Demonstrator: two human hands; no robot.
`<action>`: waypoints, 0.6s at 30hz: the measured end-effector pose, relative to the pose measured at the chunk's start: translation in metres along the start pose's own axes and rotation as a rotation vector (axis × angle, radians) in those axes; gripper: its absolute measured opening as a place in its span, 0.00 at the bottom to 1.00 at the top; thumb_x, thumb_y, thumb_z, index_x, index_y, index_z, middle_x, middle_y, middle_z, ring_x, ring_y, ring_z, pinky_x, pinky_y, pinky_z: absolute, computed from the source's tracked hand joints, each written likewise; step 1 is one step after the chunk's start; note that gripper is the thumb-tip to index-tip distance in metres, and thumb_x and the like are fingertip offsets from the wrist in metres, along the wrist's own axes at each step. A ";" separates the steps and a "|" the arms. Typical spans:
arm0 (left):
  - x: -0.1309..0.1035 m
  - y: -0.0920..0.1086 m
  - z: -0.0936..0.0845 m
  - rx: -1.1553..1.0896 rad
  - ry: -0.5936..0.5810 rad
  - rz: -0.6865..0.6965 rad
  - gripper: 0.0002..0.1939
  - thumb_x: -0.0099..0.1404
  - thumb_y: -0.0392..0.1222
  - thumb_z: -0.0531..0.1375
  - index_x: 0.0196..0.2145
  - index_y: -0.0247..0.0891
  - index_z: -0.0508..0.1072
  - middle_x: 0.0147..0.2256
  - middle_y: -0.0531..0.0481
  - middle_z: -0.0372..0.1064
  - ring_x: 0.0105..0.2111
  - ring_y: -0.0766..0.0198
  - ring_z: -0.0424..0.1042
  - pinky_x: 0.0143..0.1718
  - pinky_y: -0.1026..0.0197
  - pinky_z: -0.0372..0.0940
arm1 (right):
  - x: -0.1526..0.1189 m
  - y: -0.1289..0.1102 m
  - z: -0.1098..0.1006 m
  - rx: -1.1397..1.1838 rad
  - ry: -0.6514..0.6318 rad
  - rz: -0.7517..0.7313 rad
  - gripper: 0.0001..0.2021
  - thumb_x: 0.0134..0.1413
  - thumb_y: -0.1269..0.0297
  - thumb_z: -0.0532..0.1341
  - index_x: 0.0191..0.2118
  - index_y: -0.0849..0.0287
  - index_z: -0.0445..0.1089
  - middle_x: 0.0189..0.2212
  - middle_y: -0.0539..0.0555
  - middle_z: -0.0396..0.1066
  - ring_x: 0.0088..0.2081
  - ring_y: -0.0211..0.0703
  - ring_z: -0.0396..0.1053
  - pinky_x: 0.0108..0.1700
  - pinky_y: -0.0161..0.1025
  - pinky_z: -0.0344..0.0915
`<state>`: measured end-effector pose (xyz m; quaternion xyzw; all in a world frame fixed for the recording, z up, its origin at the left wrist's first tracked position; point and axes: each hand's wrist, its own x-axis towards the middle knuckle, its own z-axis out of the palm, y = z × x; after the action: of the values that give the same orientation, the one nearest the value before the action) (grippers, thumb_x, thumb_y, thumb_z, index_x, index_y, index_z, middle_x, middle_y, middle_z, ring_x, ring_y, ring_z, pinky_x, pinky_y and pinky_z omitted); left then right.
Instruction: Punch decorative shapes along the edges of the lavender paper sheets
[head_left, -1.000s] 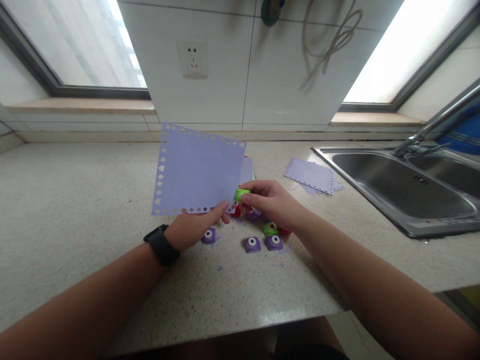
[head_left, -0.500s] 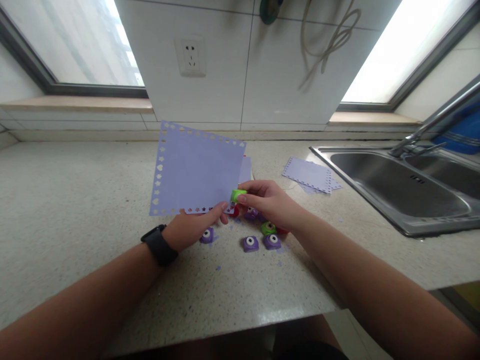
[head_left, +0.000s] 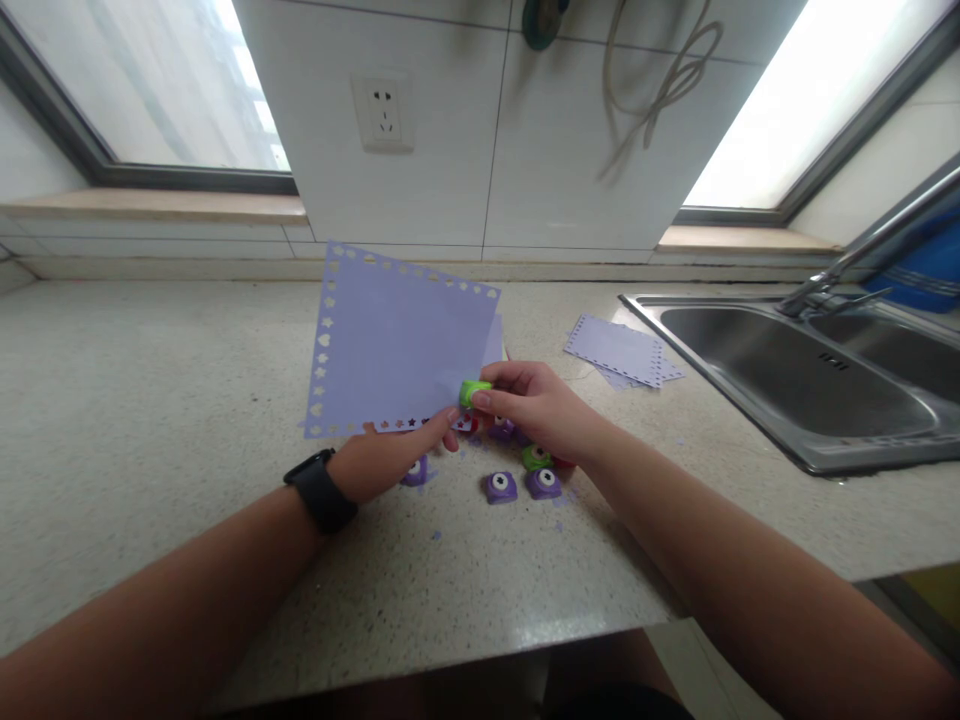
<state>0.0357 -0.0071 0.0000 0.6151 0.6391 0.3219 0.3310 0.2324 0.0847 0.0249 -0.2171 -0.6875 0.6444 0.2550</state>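
My left hand, with a black watch on its wrist, pinches the lower edge of a lilac paper sheet held upright above the counter. Small shapes are punched along the sheet's top, left and bottom borders. My right hand grips a small green paper punch against the sheet's lower right corner. Under my hands lie several small punches on the counter: purple ones, a green one and a red one, partly hidden.
A pile of punched lilac sheets lies toward the steel sink at the right, with its tap. More lilac paper peeks out behind the held sheet. Paper bits dot the speckled counter. A wall socket and hanging cable are behind.
The sheet has tilted slightly, its right side a little lower, and the green punch sits a touch further in on the corner. Both hands stay in nearly the same place.
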 end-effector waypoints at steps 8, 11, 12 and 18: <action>-0.001 0.001 0.000 0.026 0.016 -0.013 0.26 0.67 0.64 0.53 0.24 0.43 0.77 0.26 0.51 0.74 0.30 0.57 0.72 0.42 0.53 0.65 | 0.001 0.001 0.000 0.035 -0.005 0.001 0.10 0.55 0.58 0.70 0.32 0.60 0.75 0.26 0.50 0.73 0.30 0.37 0.69 0.36 0.36 0.65; -0.001 0.000 0.000 0.036 0.022 -0.026 0.27 0.67 0.65 0.53 0.24 0.44 0.78 0.26 0.51 0.75 0.29 0.57 0.72 0.41 0.53 0.65 | 0.001 0.002 0.000 0.046 0.009 0.006 0.11 0.54 0.58 0.71 0.32 0.60 0.74 0.26 0.49 0.73 0.28 0.36 0.69 0.35 0.36 0.65; -0.001 -0.001 0.000 0.033 0.022 -0.035 0.27 0.67 0.65 0.52 0.24 0.44 0.78 0.25 0.50 0.75 0.29 0.57 0.72 0.41 0.53 0.66 | 0.001 0.002 0.000 0.047 0.014 0.008 0.12 0.53 0.58 0.72 0.32 0.60 0.74 0.26 0.49 0.73 0.28 0.35 0.69 0.34 0.36 0.65; -0.002 0.004 0.001 0.033 0.033 -0.019 0.27 0.66 0.64 0.52 0.24 0.44 0.78 0.26 0.49 0.76 0.28 0.56 0.72 0.42 0.51 0.66 | 0.001 0.004 0.000 0.039 -0.003 0.012 0.13 0.52 0.55 0.72 0.34 0.60 0.73 0.27 0.49 0.72 0.29 0.36 0.69 0.34 0.36 0.64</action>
<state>0.0383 -0.0087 0.0026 0.6090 0.6555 0.3182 0.3133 0.2314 0.0856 0.0209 -0.2151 -0.6741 0.6594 0.2541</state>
